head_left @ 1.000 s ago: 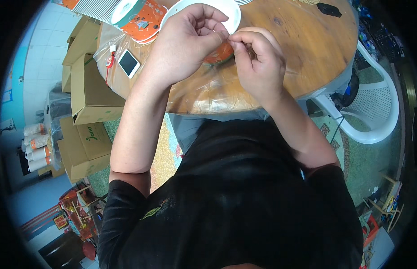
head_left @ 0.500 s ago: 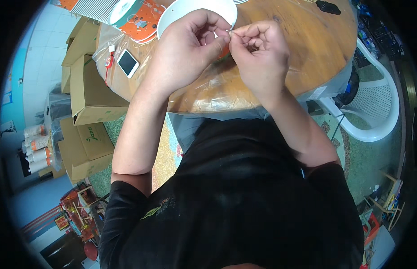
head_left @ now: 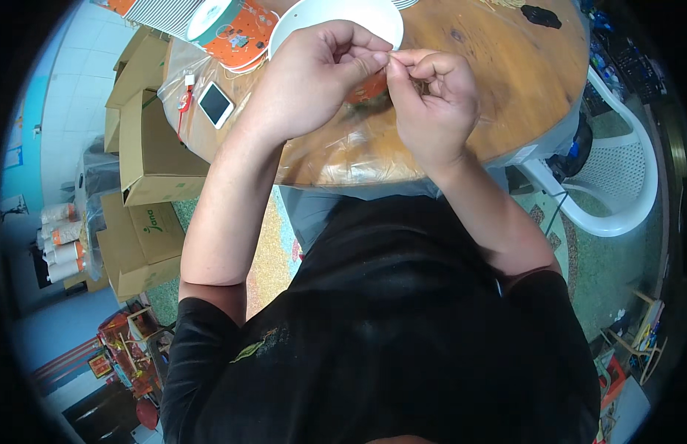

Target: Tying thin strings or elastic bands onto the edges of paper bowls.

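Observation:
My left hand (head_left: pixel 317 83) and my right hand (head_left: pixel 438 107) meet fingertip to fingertip above the table's near part. Both pinch, thumb against forefinger, at one tiny thing that is too small to make out. Just behind and under my hands stands a bucket (head_left: pixel 362 16) with a white inside and an orange outer wall, partly hidden by my left hand. To its left is another orange paper bucket (head_left: pixel 255 33), with a white and teal end facing left.
The round wooden table (head_left: pixel 506 89) has a clear plastic cover. A white phone (head_left: pixel 215 105) and a red cable (head_left: pixel 184 111) lie on its left side. A dark object (head_left: pixel 542 16) lies at the far right. Cardboard boxes (head_left: pixel 166 163) stand left, a white plastic chair (head_left: pixel 628 185) right.
The table and its things sit slightly lower and further right in the picture. Both hands keep their pinch, fingertips together.

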Available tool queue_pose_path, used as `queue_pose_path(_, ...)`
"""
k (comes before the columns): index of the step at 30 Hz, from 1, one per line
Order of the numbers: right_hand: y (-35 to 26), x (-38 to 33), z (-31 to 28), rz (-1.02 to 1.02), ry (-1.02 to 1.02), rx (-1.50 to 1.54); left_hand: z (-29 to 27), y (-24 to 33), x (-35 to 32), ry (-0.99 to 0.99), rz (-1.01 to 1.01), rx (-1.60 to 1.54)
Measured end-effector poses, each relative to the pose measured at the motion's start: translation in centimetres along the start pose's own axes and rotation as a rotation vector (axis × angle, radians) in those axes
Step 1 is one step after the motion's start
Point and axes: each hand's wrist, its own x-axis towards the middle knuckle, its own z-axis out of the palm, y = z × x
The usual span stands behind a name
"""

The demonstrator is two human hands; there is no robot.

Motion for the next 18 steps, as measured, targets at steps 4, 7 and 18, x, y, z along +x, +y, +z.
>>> queue_pose_path(4, -0.8, 0.3, -0.1, 0.051, -0.007, 0.063, -0.1, -0.2, 0.3, -0.004, -0.039, -0.009)
queue_pose_path(7, -1.2, 0.4, -1.1, 0.049, -0.052, 0.013, 0.3, -0.7, 0.2, 0.054, 0.031, 0.095)
queue_pose_path(18, -4.2, -0.4, -4.0, 0.303, -0.142, 0.341, 1.1, -0.9, -0.5, 0.183, 0.244, 0.467)
